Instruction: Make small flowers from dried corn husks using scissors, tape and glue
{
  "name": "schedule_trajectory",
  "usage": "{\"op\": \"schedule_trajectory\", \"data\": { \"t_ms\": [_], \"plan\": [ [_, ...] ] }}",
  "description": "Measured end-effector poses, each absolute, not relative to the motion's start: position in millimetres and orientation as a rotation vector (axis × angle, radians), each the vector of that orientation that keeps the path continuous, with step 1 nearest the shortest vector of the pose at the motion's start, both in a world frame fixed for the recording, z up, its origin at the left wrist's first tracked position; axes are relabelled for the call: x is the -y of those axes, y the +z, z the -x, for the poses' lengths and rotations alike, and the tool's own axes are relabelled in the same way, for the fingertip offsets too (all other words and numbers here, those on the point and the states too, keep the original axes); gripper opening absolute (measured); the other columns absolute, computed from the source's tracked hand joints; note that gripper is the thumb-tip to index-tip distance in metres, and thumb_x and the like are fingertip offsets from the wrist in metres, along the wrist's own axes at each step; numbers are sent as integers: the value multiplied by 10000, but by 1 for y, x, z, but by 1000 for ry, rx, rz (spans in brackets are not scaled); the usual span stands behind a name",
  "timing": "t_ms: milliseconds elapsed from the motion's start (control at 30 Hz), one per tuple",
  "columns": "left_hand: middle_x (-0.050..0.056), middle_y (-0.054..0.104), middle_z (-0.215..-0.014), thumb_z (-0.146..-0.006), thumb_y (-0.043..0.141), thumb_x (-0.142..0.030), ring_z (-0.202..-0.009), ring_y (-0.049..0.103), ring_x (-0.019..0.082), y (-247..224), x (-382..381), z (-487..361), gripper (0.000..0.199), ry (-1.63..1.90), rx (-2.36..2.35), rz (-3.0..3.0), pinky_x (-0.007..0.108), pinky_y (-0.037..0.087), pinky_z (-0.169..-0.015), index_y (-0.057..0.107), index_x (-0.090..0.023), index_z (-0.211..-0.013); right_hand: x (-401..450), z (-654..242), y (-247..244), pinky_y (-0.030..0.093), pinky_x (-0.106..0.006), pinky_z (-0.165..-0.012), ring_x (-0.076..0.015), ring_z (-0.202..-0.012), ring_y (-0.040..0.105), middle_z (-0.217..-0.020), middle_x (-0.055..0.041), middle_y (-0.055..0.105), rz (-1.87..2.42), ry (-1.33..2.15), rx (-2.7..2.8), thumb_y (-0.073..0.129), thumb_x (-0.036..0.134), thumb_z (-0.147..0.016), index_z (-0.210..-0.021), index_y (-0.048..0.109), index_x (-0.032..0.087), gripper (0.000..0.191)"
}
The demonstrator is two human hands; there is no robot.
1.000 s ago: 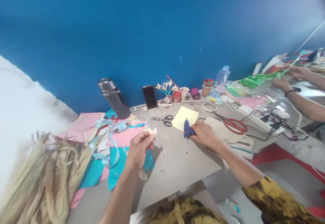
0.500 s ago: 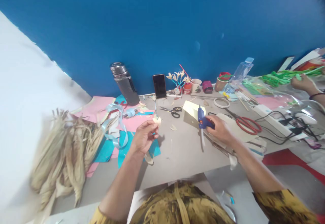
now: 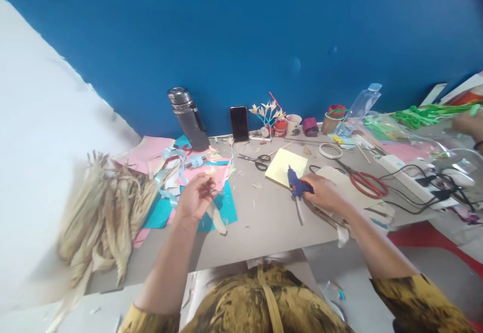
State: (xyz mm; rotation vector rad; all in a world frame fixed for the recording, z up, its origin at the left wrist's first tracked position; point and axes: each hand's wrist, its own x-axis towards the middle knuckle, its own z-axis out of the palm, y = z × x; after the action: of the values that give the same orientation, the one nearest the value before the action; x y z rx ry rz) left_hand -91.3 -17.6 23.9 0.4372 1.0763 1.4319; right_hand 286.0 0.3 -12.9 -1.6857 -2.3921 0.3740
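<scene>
Over the pink and blue paper, my left hand (image 3: 196,194) pinches a small cream husk flower piece (image 3: 212,171), partly blurred against the pink sheet. My right hand (image 3: 326,192) is wrapped around the handle of a blue glue gun (image 3: 298,184), whose nozzle points away from me over a yellow paper pad (image 3: 284,164). A whitish glue stick (image 3: 299,210) sticks out of the gun's rear. Below my left hand lies a pale husk strip (image 3: 217,220). Black-handled scissors (image 3: 260,162) rest between my hands, farther back.
Dried corn husks (image 3: 92,217) are heaped at the left. Along the wall stand a thermos (image 3: 188,121), a phone (image 3: 239,123), husk flowers (image 3: 268,110) and cups. Red-handled scissors (image 3: 368,184) and a power strip (image 3: 411,177) with cables lie right. Another person's hand (image 3: 466,121) is at far right.
My left hand has moved left and slightly up with the flower piece. The glue gun has shifted slightly left and down, and the yellow pad now lies flatter.
</scene>
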Motion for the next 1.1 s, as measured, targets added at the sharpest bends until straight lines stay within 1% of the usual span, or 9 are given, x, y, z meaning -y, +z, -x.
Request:
{"op": "schedule_trajectory", "data": {
  "t_ms": [133, 267, 367, 500, 600, 733, 867, 933, 1100],
  "plan": [
    [21, 674, -680, -624, 724, -120, -591, 619, 113, 25, 22, 86, 163, 1384, -1098, -402, 215, 482, -526, 610, -146, -738, -1, -284, -12, 405, -283, -770, -240, -913, 635, -1044, -97, 719, 1718, 369, 2398, 581, 202, -768, -1055, 700, 182, 311],
    [125, 747, -882, -658, 702, -107, -865, 728, 224, 23, 7, 28, 128, 1153, -914, -496, 315, 576, -769, 623, -137, -754, -1, -282, -9, 403, -284, -768, -235, -906, 633, -1023, -93, 721, 1705, 383, 2411, 585, 222, -781, -1043, 701, 181, 289],
    [148, 750, -876, -663, 681, -80, -872, 735, 244, 13, -14, -16, 131, 1027, -853, -524, 367, 566, -850, 609, -138, -756, 0, -281, -9, 412, -293, -768, -240, -900, 632, -1010, -97, 719, 1706, 354, 2415, 588, 237, -786, -1038, 701, 171, 284],
    [138, 725, -741, -666, 676, -64, -738, 729, 228, -4, -33, -41, 123, 925, -935, -520, 371, 564, -807, 588, -132, -720, 4, -287, -11, 453, -314, -818, -246, -937, 643, -1059, -101, 719, 1641, 443, 2280, 591, 231, -782, -1085, 686, 174, 322],
    [136, 722, -739, -668, 678, -62, -732, 721, 218, -7, -35, -42, 124, 925, -946, -523, 358, 561, -794, 587, -132, -713, 13, -302, -7, 498, -324, -832, -236, -946, 659, -1079, -94, 719, 1482, 620, 1904, 609, 314, -808, -1138, 654, 181, 359],
    [104, 723, -786, -668, 700, -86, -739, 699, 189, 4, -30, -35, 118, 971, -932, -540, 297, 543, -713, 617, -125, -743, 28, -321, 5, 511, -286, -657, -184, -740, 637, -970, -51, 714, 1396, 714, 1534, 653, 443, -804, -1132, 655, 201, 408],
    [-19, 586, -594, -585, 776, -138, -509, 535, 82, 18, -19, -21, 214, 1107, -966, -608, 207, 402, -484, 582, -153, -675, 46, -311, 14, 457, -263, -544, -153, -591, 555, -762, -21, 653, 1396, 761, 1658, 598, 462, -869, -1010, 667, 193, 311],
    [-35, 536, -558, -559, 800, -183, -485, 491, 70, 22, -10, -16, 245, 1156, -995, -638, 199, 355, -453, 573, -152, -646, 53, -298, 17, 474, -271, -574, -162, -617, 573, -801, -34, 660, 1332, 788, 1776, 568, 465, -904, -976, 640, 197, 286],
    [-26, 535, -557, -547, 798, -235, -493, 477, 74, 27, 7, -17, 228, 1237, -1071, -684, 197, 305, -443, 617, -142, -649, 61, -269, 24, 485, -303, -688, -199, -745, 605, -910, -65, 649, 1102, 707, 2094, 480, 455, -973, -1005, 592, 219, 264]
  ]
}}
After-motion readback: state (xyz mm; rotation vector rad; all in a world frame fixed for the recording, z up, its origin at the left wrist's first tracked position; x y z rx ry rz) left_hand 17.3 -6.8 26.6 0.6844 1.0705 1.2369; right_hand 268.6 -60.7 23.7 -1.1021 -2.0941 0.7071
